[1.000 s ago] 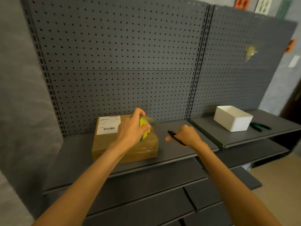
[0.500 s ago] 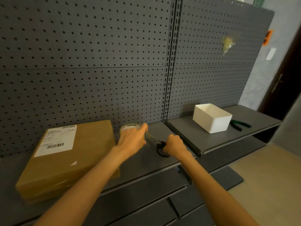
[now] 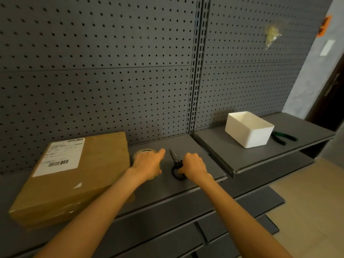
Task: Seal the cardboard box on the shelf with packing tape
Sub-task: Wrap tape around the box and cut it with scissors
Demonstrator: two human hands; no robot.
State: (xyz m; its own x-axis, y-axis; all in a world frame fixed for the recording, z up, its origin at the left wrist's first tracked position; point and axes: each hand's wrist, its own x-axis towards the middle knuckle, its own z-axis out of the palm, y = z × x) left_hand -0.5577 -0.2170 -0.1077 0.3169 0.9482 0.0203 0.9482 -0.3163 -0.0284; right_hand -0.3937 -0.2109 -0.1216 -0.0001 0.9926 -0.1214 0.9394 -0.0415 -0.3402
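The brown cardboard box (image 3: 74, 179), closed and bearing a white shipping label (image 3: 59, 157), lies on the left of the grey shelf (image 3: 188, 187). Clear tape shines along its front edge. Just right of the box a tape roll (image 3: 144, 151) lies flat on the shelf. My left hand (image 3: 149, 163) covers and holds it, index finger stretched forward. Black scissors (image 3: 174, 158) lie on the shelf with the blades pointing away. My right hand (image 3: 193, 164) grips their handle loops.
A white open bin (image 3: 249, 129) stands on the neighbouring shelf section to the right, with green-handled pliers (image 3: 283, 137) beside it. Grey pegboard (image 3: 111, 81) backs both shelves. A crumpled wad of clear tape (image 3: 271, 33) sticks to the pegboard, upper right.
Both hands left the box and moved right. The tape roll came off the box top down onto the shelf, and the scissors were lowered flat onto the shelf beside it.
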